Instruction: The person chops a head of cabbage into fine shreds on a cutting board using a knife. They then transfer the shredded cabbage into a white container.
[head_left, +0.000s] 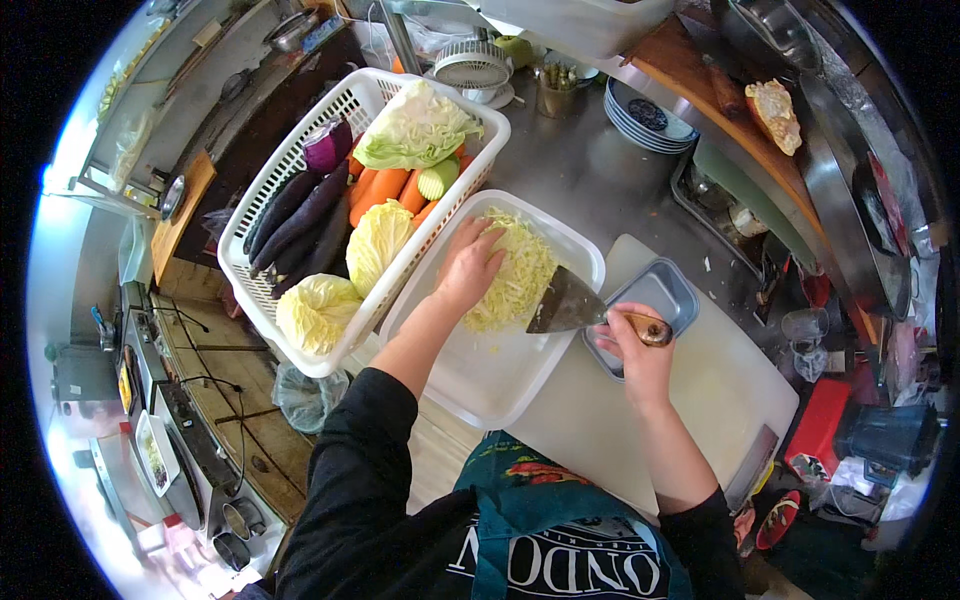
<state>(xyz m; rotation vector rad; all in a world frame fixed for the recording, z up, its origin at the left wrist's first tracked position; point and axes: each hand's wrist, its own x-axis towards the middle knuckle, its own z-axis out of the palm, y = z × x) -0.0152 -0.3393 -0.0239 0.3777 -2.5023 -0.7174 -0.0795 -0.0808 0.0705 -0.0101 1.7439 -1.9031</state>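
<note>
My left hand (471, 262) rests on shredded cabbage (517, 281) at the far side of a white plastic tub (480, 382). Its fingers are apart, and I cannot tell whether any shreds are under the palm. In my right hand (634, 341) is the wooden handle of a broad metal scraper (566, 304), its flared blade reaching over the tub's right rim to the shreds. Below that hand, a small grey rectangular container (679, 296) sits on a white cutting board (720, 367). The hand and handle hide part of this container.
A white plastic basket (244, 289) on the left holds eggplants (296, 217), carrots (381, 193), cut cabbage (416, 127) and napa cabbage (315, 311). A cleaver (754, 465) lies at the board's right edge. Stacked plates (649, 116) and a small fan (472, 67) stand behind.
</note>
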